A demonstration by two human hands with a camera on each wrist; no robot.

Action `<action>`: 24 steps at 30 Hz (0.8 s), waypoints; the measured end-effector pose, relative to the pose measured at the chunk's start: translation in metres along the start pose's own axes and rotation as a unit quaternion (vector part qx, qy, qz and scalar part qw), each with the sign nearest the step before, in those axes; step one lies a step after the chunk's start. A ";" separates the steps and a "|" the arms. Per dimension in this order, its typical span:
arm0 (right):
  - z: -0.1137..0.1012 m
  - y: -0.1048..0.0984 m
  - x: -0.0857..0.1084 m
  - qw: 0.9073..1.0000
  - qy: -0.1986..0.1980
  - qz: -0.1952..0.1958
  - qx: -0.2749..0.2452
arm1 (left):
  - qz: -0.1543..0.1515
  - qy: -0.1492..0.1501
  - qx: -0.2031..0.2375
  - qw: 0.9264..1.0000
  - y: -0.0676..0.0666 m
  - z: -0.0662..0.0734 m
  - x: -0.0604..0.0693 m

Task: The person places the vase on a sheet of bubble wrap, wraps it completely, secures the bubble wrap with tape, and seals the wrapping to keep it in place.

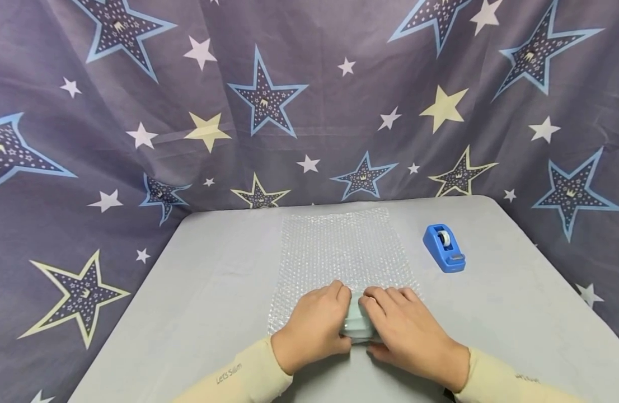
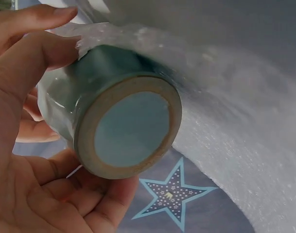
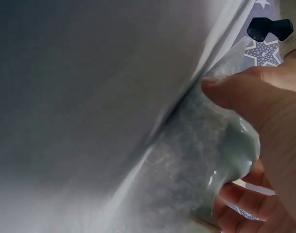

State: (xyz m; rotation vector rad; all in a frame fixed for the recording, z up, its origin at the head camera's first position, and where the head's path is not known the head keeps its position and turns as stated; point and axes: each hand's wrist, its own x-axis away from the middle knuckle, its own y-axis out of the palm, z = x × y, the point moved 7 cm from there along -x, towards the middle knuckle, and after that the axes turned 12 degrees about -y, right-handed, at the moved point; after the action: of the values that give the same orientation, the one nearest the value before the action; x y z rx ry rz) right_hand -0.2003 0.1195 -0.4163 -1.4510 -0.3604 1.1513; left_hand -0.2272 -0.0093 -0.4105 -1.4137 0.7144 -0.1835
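Between my two hands lies a pale green glazed ceramic cup on its side at the near edge of a sheet of bubble wrap. My left hand grips one end, its thumb on the near side. The left wrist view shows the cup's round base with a brown unglazed ring, and the film's edge lapping over its wall. My right hand grips the other end. In the right wrist view the bubble wrap covers part of the cup. The cup's mouth is hidden.
A blue tape dispenser with a roll in it stands right of the bubble wrap. Everything lies on a pale covered table. A dark star-patterned cloth hangs behind it and along both sides.
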 end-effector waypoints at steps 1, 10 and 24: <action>0.000 0.001 0.000 1.000 0.002 -0.002 0.002 | 0.001 0.000 0.001 1.000 0.000 0.000 0.000; 0.004 0.003 -0.002 1.000 0.010 -0.006 0.017 | 0.012 0.011 -0.031 0.999 -0.004 -0.001 -0.004; 0.009 -0.003 -0.017 1.000 0.008 0.003 0.003 | -0.041 -0.009 -0.126 0.991 -0.008 0.012 -0.003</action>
State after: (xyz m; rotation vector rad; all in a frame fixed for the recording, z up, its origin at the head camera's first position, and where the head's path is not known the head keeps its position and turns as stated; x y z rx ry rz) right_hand -0.2138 0.1125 -0.4050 -1.4565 -0.3421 1.1450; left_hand -0.2208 0.0009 -0.4019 -1.6851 0.6831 -0.1479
